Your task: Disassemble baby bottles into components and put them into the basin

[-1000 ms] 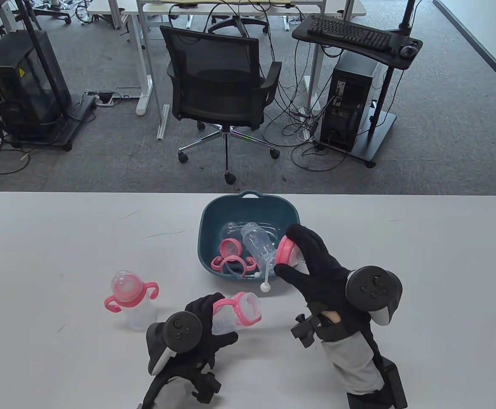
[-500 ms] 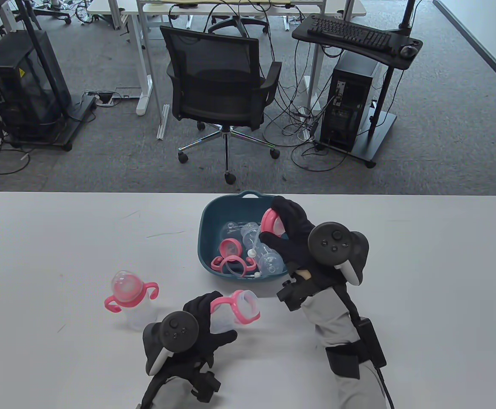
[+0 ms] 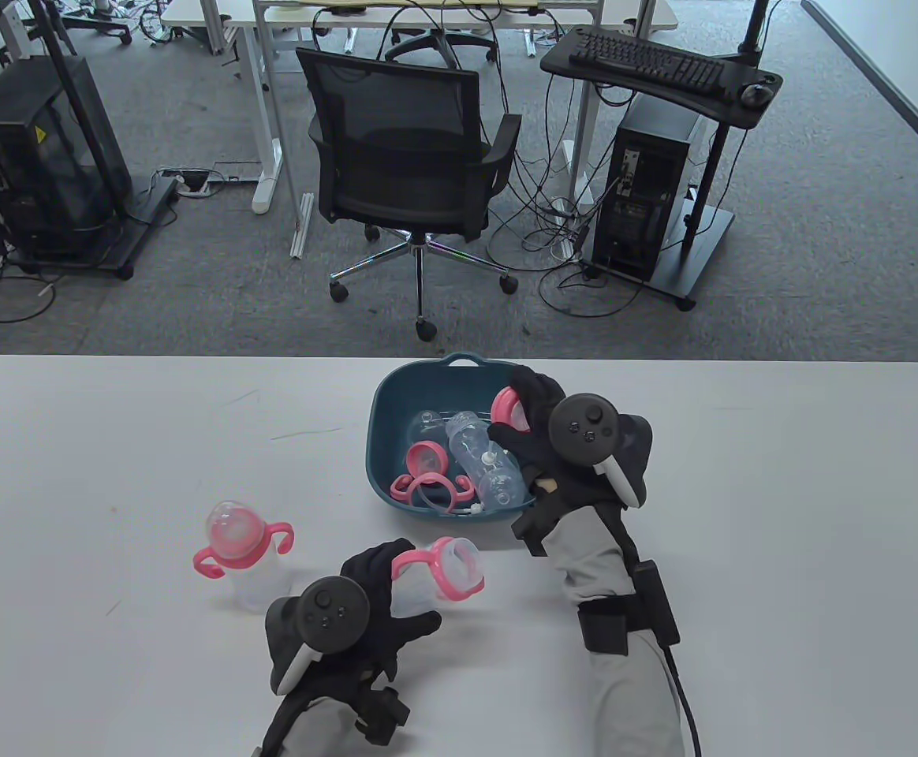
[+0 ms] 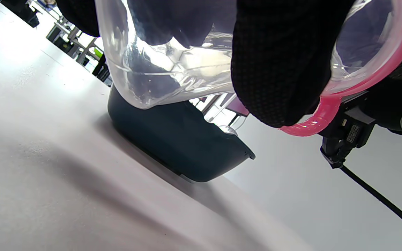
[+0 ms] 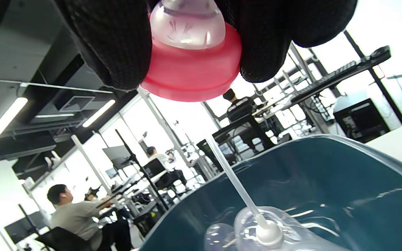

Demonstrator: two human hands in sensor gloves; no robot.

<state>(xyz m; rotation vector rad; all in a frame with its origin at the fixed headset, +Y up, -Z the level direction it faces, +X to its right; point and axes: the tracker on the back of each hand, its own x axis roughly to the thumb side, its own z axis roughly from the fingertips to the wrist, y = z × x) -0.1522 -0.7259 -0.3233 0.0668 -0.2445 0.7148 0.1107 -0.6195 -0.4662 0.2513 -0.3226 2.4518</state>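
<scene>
My right hand (image 3: 516,418) holds a pink collar with its clear nipple (image 3: 506,408) over the right side of the teal basin (image 3: 384,398); a straw with a white weight (image 5: 267,232) hangs from it onto a clear bottle (image 3: 484,467) lying inside. The collar with its nipple (image 5: 190,66) is pinched between my fingers (image 5: 113,45) in the right wrist view. My left hand (image 3: 384,587) grips an open clear bottle with a pink handle ring (image 3: 447,576) near the table's front. That bottle (image 4: 173,69) fills the top of the left wrist view. A whole capped bottle (image 3: 242,556) stands at the left.
The basin also holds a pink handle ring (image 3: 431,489), a pink collar (image 3: 427,457) and a clear cap (image 3: 426,426). Seen from the left wrist, the basin's outer wall (image 4: 180,139) is just beyond my left hand. An office chair (image 3: 404,158) stands past the table's far edge.
My right hand carried the collar and straw from the basin's front right corner to over its right side and lowered it, so the straw's weight now rests on the bottle. The left hand barely moved.
</scene>
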